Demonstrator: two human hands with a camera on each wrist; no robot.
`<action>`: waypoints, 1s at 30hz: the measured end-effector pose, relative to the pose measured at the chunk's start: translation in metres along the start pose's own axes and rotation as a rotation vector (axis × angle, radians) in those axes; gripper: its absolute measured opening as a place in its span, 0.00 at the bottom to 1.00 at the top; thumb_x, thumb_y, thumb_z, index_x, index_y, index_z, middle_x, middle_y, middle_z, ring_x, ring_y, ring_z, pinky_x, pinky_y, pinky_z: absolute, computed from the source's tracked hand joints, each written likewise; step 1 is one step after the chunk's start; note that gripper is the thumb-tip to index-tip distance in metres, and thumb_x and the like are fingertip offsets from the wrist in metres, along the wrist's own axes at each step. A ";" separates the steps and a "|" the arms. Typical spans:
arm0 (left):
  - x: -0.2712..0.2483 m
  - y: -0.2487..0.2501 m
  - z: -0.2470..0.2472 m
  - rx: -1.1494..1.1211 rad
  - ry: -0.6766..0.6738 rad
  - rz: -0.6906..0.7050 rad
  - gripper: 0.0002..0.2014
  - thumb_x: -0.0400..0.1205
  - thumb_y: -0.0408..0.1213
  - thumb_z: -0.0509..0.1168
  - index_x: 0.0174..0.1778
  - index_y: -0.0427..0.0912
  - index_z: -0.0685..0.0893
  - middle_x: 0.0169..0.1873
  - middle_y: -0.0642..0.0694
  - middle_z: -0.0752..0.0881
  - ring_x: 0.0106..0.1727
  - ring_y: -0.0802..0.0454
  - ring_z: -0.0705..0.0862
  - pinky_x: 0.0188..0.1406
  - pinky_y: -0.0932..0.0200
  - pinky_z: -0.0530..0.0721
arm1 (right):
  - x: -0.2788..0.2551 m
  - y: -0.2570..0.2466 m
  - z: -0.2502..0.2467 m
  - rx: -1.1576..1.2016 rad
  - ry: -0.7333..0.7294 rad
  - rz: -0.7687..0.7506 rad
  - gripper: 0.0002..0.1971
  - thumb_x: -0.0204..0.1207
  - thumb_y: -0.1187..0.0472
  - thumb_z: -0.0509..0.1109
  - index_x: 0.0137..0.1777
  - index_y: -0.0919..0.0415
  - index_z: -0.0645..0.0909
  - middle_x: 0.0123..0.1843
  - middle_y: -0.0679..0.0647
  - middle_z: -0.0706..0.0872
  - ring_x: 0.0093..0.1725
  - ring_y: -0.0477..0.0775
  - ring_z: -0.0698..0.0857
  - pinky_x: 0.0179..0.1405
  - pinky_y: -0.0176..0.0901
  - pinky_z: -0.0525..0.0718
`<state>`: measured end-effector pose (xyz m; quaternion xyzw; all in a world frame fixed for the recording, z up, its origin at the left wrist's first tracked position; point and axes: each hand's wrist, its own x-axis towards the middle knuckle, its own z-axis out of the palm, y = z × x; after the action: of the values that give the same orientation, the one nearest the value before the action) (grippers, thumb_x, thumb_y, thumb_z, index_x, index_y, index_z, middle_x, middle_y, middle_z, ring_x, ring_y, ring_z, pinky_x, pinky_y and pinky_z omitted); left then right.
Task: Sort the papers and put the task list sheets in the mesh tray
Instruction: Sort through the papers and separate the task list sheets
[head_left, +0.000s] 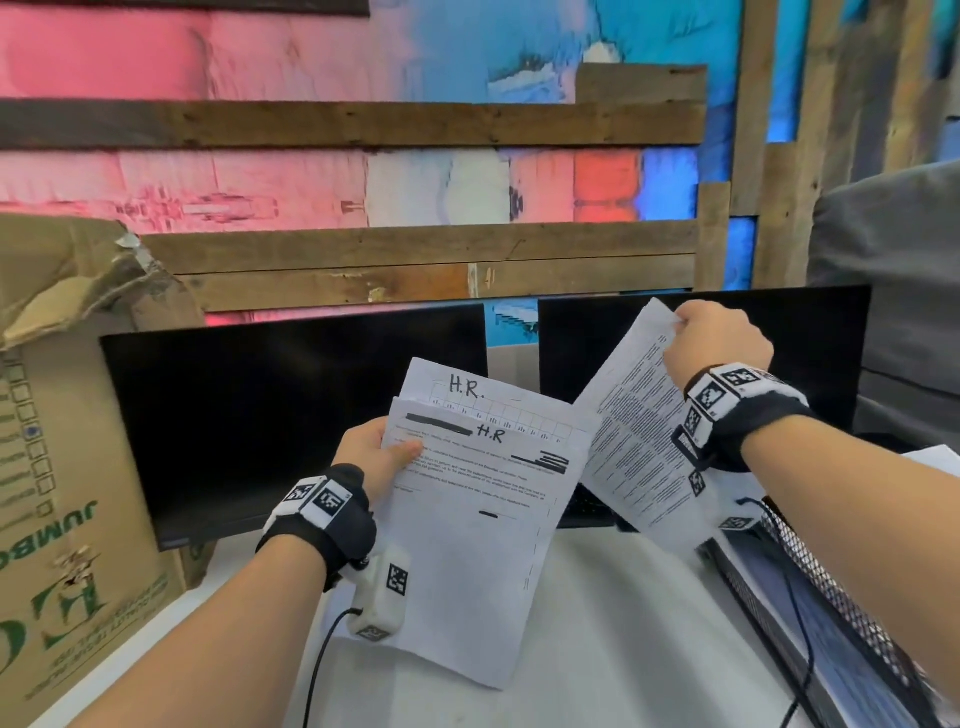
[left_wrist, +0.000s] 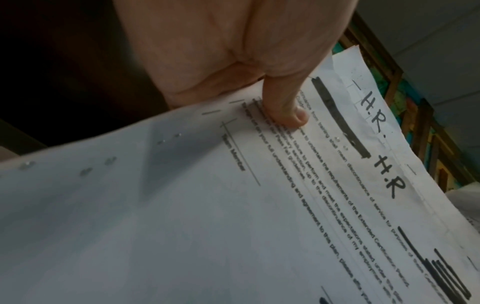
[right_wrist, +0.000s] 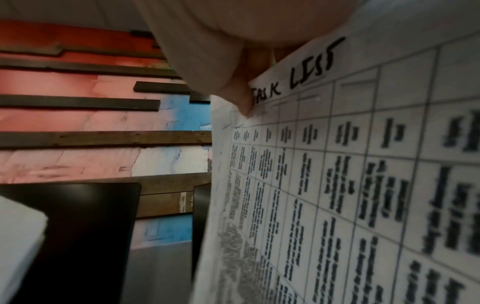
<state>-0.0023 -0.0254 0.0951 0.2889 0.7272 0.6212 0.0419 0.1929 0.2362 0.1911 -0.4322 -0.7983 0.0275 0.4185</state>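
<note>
My left hand (head_left: 379, 457) holds a small stack of papers (head_left: 483, 519) upright over the desk, thumb (left_wrist: 283, 107) pressed on the top sheet; the top two sheets (left_wrist: 298, 205) are marked "H.R." in black. My right hand (head_left: 719, 343) pinches the top corner of a separate sheet (head_left: 639, 436), held up to the right of the stack. In the right wrist view that sheet (right_wrist: 350, 185) is a printed grid headed "Task List", with my thumb (right_wrist: 239, 96) on its corner. The black mesh tray (head_left: 810, 566) sits at the lower right, below my right forearm.
Two dark monitors (head_left: 291, 415) (head_left: 779, 332) stand behind the papers on the white desk (head_left: 623, 649). A large cardboard box (head_left: 67, 467) fills the left side. A dark keyboard (head_left: 587, 506) lies under the monitors. A grey chair back (head_left: 893, 270) rises at the right.
</note>
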 end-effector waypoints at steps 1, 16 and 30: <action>0.000 0.000 -0.001 0.016 -0.002 -0.003 0.06 0.81 0.32 0.66 0.46 0.49 0.84 0.41 0.53 0.90 0.42 0.55 0.89 0.38 0.58 0.87 | -0.001 -0.001 -0.001 0.000 -0.007 -0.004 0.07 0.74 0.65 0.65 0.48 0.54 0.82 0.37 0.56 0.79 0.40 0.63 0.81 0.39 0.49 0.77; 0.000 0.017 0.032 0.100 -0.105 0.078 0.04 0.80 0.36 0.69 0.48 0.50 0.85 0.43 0.53 0.90 0.43 0.55 0.90 0.43 0.58 0.88 | -0.015 -0.039 -0.005 0.781 -0.617 -0.303 0.07 0.79 0.62 0.69 0.53 0.55 0.87 0.43 0.49 0.91 0.39 0.40 0.89 0.38 0.30 0.86; 0.007 0.000 0.029 -0.139 0.130 0.053 0.07 0.81 0.30 0.66 0.44 0.48 0.85 0.39 0.52 0.89 0.39 0.55 0.88 0.39 0.58 0.87 | -0.030 0.033 0.052 0.898 -0.847 -0.005 0.13 0.81 0.56 0.67 0.64 0.53 0.82 0.59 0.51 0.89 0.59 0.54 0.87 0.67 0.58 0.80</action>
<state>0.0038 0.0038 0.0903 0.2637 0.6756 0.6885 -0.0019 0.1871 0.2515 0.1251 -0.1634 -0.8067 0.5291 0.2065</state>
